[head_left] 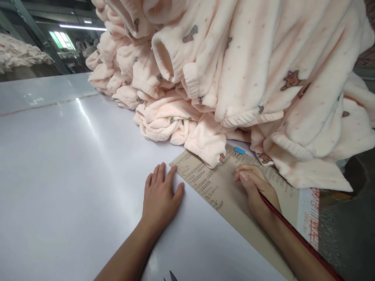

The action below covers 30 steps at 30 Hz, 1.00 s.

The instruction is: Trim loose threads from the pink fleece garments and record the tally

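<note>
A sheet of brown card (234,195) covered in handwritten characters and tally marks lies slanted on the white table. My left hand (160,191) rests flat with fingers spread, its index fingertip at the card's left corner. Over the card, my right hand (259,185) is closed in a pinch; whatever is between the fingertips is hidden. A long, thin black-and-red strip (293,230) runs from that hand down along the forearm, and I cannot tell what it is. A blue clip (239,150) sits on the card's upper edge, close to the right hand.
Pale pink fleece garments (249,66) with bear prints are heaped behind the card, one cuff overlapping it. Dark pointed blades (172,276) poke in at the bottom edge. A white sheet with red writing (312,218) lies at the right. Another garment pile (22,52) is far left.
</note>
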Each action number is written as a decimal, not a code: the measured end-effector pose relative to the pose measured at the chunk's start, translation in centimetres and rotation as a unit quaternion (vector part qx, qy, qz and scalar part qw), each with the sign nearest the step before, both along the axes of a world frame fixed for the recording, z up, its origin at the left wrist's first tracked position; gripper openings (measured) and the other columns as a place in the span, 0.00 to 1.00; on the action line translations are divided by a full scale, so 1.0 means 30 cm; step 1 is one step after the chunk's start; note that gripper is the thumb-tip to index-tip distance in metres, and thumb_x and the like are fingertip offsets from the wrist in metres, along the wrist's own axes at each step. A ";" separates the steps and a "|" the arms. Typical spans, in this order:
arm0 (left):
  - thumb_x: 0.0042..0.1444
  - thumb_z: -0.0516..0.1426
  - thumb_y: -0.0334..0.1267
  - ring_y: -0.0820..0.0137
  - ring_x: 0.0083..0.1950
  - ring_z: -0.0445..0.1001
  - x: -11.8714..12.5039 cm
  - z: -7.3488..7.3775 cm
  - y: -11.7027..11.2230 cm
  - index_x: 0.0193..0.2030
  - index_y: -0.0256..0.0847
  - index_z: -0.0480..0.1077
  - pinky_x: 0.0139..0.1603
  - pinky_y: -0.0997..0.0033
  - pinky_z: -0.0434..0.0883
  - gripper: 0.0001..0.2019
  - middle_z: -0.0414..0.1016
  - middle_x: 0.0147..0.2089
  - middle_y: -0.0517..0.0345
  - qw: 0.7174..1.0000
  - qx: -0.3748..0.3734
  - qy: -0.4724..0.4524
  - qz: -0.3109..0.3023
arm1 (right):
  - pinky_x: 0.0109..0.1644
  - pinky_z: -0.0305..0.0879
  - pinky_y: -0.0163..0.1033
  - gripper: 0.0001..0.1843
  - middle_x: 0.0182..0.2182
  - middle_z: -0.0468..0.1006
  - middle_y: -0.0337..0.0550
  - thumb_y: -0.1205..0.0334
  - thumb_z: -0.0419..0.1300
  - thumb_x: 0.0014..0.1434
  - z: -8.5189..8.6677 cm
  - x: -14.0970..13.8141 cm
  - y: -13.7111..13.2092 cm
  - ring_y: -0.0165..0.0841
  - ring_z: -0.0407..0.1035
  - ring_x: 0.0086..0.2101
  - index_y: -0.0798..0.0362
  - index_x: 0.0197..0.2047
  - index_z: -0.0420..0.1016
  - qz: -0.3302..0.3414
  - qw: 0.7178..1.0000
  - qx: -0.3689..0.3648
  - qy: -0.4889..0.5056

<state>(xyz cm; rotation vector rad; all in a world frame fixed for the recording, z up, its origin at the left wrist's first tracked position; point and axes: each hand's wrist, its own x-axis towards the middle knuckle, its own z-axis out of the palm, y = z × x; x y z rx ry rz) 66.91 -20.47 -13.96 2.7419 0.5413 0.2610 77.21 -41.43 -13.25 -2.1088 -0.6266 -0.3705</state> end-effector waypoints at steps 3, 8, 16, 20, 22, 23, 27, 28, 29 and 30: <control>0.61 0.45 0.46 0.60 0.68 0.47 -0.008 0.006 -0.001 0.62 0.47 0.56 0.64 0.50 0.49 0.23 0.51 0.67 0.49 1.000 -0.003 -0.007 -0.002 | 0.53 0.56 0.51 0.16 0.50 0.66 0.45 0.52 0.50 0.63 0.014 0.017 -0.023 0.39 0.59 0.51 0.54 0.37 0.72 -0.082 0.994 -0.033 -0.061; 0.61 0.45 0.45 0.59 0.67 0.48 -0.021 0.022 -0.004 0.62 0.45 0.57 0.64 0.50 0.50 0.23 0.52 0.67 0.47 1.000 -0.009 -0.020 -0.004 | 0.42 0.66 0.45 0.11 0.36 0.74 0.40 0.56 0.55 0.62 0.050 0.017 -0.051 0.31 0.70 0.36 0.55 0.41 0.71 -0.175 0.969 -0.169 -0.028; 0.60 0.45 0.44 0.58 0.68 0.48 -0.027 0.036 -0.011 0.62 0.45 0.57 0.64 0.50 0.50 0.23 0.52 0.67 0.47 1.000 -0.006 -0.027 -0.007 | 0.36 0.69 0.41 0.14 0.37 0.74 0.41 0.54 0.53 0.63 0.080 0.021 -0.074 0.29 0.71 0.32 0.54 0.46 0.69 -0.208 0.908 -0.348 0.107; 0.60 0.45 0.43 0.59 0.67 0.50 -0.022 0.052 -0.015 0.62 0.46 0.58 0.63 0.49 0.52 0.23 0.53 0.66 0.47 1.000 0.001 -0.021 -0.009 | 0.36 0.68 0.41 0.14 0.34 0.75 0.39 0.54 0.53 0.63 0.113 0.022 -0.103 0.29 0.71 0.31 0.55 0.44 0.70 -0.205 0.894 -0.378 0.125; 0.60 0.45 0.43 0.59 0.67 0.51 -0.014 0.055 -0.018 0.62 0.47 0.57 0.63 0.49 0.53 0.23 0.52 0.67 0.49 1.000 0.009 -0.017 -0.010 | 0.36 0.68 0.41 0.14 0.31 0.74 0.37 0.54 0.53 0.63 0.126 0.024 -0.118 0.28 0.71 0.29 0.55 0.43 0.70 -0.201 0.895 -0.379 0.123; 0.60 0.45 0.43 0.60 0.67 0.51 -0.008 0.053 -0.020 0.62 0.47 0.57 0.63 0.49 0.53 0.23 0.52 0.67 0.49 1.000 0.018 -0.017 -0.008 | 0.36 0.68 0.41 0.13 0.29 0.74 0.36 0.54 0.53 0.63 0.130 0.026 -0.125 0.29 0.71 0.28 0.55 0.42 0.70 -0.196 0.898 -0.376 0.119; 0.58 0.48 0.42 0.59 0.66 0.54 0.020 0.021 -0.016 0.61 0.47 0.60 0.62 0.50 0.57 0.23 0.55 0.66 0.53 0.998 0.063 -0.022 0.005 | 0.35 0.68 0.41 0.09 0.26 0.75 0.37 0.59 0.54 0.62 0.130 0.044 -0.155 0.30 0.71 0.27 0.54 0.40 0.71 -0.158 0.921 -0.341 0.099; 0.57 0.48 0.43 0.58 0.65 0.55 0.028 0.011 -0.013 0.61 0.48 0.61 0.62 0.50 0.57 0.23 0.55 0.65 0.54 0.997 0.068 -0.027 0.004 | 0.35 0.69 0.40 0.09 0.28 0.75 0.38 0.59 0.54 0.62 0.134 0.049 -0.165 0.29 0.71 0.28 0.54 0.40 0.71 -0.144 0.928 -0.331 0.095; 0.57 0.49 0.43 0.58 0.65 0.56 0.036 0.003 -0.011 0.60 0.48 0.61 0.62 0.50 0.58 0.23 0.56 0.65 0.54 0.997 0.070 -0.030 0.001 | 0.34 0.69 0.39 0.09 0.31 0.76 0.39 0.58 0.54 0.62 0.142 0.053 -0.177 0.29 0.71 0.28 0.53 0.42 0.71 -0.130 0.934 -0.321 0.091; 0.57 0.49 0.44 0.57 0.64 0.57 0.044 -0.002 -0.011 0.60 0.48 0.62 0.62 0.50 0.59 0.23 0.57 0.65 0.55 0.997 0.069 -0.030 -0.001 | 0.34 0.69 0.38 0.09 0.35 0.76 0.40 0.57 0.55 0.62 0.157 0.057 -0.191 0.29 0.71 0.30 0.51 0.43 0.71 -0.113 0.940 -0.310 0.088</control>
